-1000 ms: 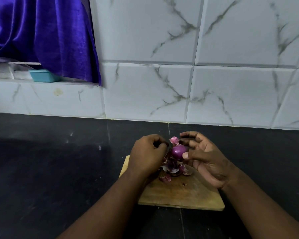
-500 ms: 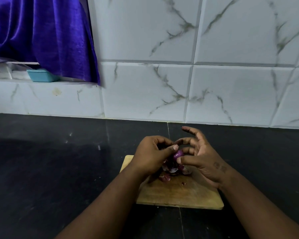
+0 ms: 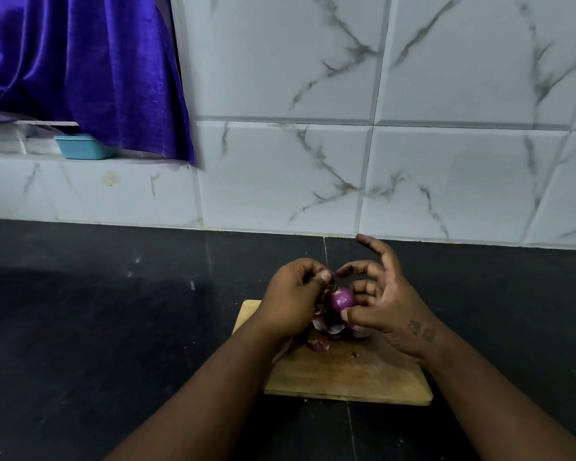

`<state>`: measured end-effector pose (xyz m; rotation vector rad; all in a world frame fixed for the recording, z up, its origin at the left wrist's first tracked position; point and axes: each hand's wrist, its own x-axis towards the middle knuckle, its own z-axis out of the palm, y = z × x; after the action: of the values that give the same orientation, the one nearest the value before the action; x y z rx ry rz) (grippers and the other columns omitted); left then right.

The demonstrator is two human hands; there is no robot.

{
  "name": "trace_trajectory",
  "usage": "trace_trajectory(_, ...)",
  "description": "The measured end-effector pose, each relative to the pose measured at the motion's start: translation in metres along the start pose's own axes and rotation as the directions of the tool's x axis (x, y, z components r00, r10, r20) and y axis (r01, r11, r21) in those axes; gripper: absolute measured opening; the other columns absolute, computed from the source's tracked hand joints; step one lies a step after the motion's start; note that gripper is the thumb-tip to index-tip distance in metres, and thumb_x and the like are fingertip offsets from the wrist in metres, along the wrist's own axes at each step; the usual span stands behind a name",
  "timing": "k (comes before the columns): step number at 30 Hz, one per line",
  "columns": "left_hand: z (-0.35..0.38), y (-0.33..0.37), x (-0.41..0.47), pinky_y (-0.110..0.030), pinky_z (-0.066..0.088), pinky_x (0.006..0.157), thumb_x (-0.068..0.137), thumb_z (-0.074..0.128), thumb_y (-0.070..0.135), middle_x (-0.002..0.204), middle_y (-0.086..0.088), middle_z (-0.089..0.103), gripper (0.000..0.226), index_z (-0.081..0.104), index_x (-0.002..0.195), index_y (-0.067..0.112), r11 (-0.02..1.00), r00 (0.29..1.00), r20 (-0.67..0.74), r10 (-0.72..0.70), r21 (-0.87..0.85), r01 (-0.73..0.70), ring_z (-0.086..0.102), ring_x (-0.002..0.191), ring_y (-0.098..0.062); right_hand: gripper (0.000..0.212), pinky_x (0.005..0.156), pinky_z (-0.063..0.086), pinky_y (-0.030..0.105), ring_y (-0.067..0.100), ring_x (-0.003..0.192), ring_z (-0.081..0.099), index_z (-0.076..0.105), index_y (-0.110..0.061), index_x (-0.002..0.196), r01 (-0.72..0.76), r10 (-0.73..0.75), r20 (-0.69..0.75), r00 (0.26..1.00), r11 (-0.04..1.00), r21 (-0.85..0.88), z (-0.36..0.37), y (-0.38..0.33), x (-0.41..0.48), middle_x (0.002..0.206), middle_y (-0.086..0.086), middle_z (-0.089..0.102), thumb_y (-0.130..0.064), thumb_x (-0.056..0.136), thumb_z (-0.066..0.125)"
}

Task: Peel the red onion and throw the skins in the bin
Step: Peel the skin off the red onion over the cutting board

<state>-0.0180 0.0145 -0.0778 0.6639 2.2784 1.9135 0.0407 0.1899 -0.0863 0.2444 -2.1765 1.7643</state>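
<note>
A small red onion (image 3: 341, 299), glossy purple where bare, is held above the far end of a wooden cutting board (image 3: 346, 374). My right hand (image 3: 384, 304) grips it with thumb and curled fingers, the index finger sticking up. My left hand (image 3: 293, 297) pinches a strip of dark skin at the onion's top left. Loose onion skins (image 3: 323, 327) lie in a small heap on the board under both hands. No bin is in view.
The board lies on a black stone counter (image 3: 113, 327) against a white marbled tile wall (image 3: 313, 161). A blue curtain (image 3: 80, 61) hangs at the upper left over a ledge with a small teal tub (image 3: 82, 146).
My left hand has closed in on the onion's top and taken hold of a strip of skin. My right hand turned the onion and its index finger lifted.
</note>
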Motion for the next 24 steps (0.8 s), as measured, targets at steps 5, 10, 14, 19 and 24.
trace_trajectory(5,-0.0093,-0.0029,0.0041,-0.035,0.050,0.065,0.107,0.054,0.031,0.065,0.001,0.070,0.044,0.072,0.072,0.011,0.991,0.979,-0.201,0.014,0.131,0.012,0.062,0.063,-0.018,0.108,0.085,0.061,0.039,0.022,0.098,0.072,0.030,-0.038,0.151,-0.002,0.003,-0.053,0.999,1.000,0.026,-0.0023,-0.0006,0.0013,0.124,0.012,0.064,0.022,0.074,0.075)
trace_trajectory(10,-0.0079,-0.0063,0.0046,-0.036,0.055,0.058,0.094,0.074,0.037,0.066,-0.006,0.072,0.036,0.073,0.068,0.012,0.878,0.985,-0.155,0.080,0.479,0.004,0.064,0.056,-0.017,0.100,0.084,0.062,0.041,0.021,0.099,0.073,0.033,-0.035,0.149,-0.033,0.039,-0.064,0.997,0.996,0.089,-0.0017,0.0001,0.0028,0.122,0.016,0.066,0.024,0.078,0.070)
trace_trajectory(14,-0.0089,-0.0013,0.0013,-0.032,0.055,0.063,0.084,0.084,0.022,0.078,0.006,0.070,0.013,0.071,0.082,0.025,0.867,0.987,-0.106,0.116,0.495,-0.049,0.063,0.068,-0.005,0.103,0.088,0.061,0.044,0.024,0.100,0.072,0.033,-0.038,0.147,-0.035,0.038,-0.054,0.998,0.998,0.060,-0.0009,0.0010,0.0035,0.121,0.015,0.067,0.024,0.076,0.073)
trace_trajectory(19,-0.0056,-0.0009,0.0008,-0.026,0.057,0.072,0.098,0.071,0.020,0.092,0.011,0.075,0.012,0.078,0.102,0.029,0.931,0.984,-0.035,0.172,0.332,-0.151,0.069,0.083,-0.003,0.105,0.091,0.060,0.045,0.027,0.104,0.071,0.032,-0.042,0.147,-0.035,0.036,-0.064,0.997,0.999,0.015,-0.0022,0.0041,0.0045,0.122,0.013,0.067,0.014,0.071,0.078)
trace_trajectory(24,-0.0011,0.0024,-0.0040,-0.034,0.062,0.078,0.091,0.081,0.030,0.095,0.011,0.077,0.009,0.081,0.100,0.031,0.899,0.961,0.058,0.269,0.342,-0.273,0.071,0.086,-0.002,0.104,0.090,0.062,0.047,0.028,0.103,0.072,0.029,-0.040,0.151,-0.004,0.000,-0.070,0.998,0.998,-0.062,-0.0015,0.0059,0.0035,0.120,0.009,0.066,0.010,0.075,0.080)
